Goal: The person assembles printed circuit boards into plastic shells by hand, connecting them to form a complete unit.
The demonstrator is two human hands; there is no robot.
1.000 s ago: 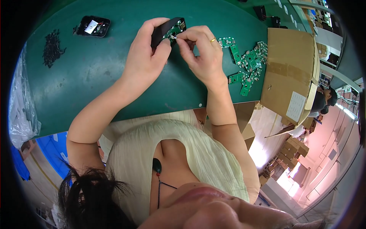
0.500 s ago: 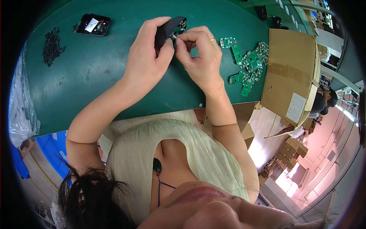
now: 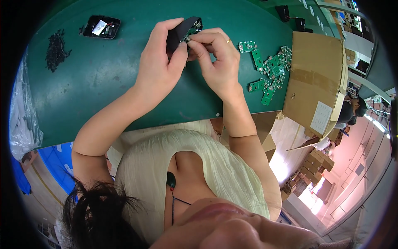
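Note:
My left hand is wrapped round a black plastic housing, held tilted above the green table. Part of a green circuit board shows inside its open side. The fingers of my right hand are pinched together at the edge of that board, beside my left thumb. Whatever sits between those fingertips is too small and covered to make out. Another black housing, with a silvery block and thin wires inside, lies open at the far left of the table.
A heap of small black pieces lies on the table's left side. Several green circuit boards are piled on the right, next to a large cardboard box. Clear plastic bagging hangs at the left edge. Farther right a person is visible.
My right hand has shifted slightly left, closer against the housing. The housing has tipped a little in my left hand.

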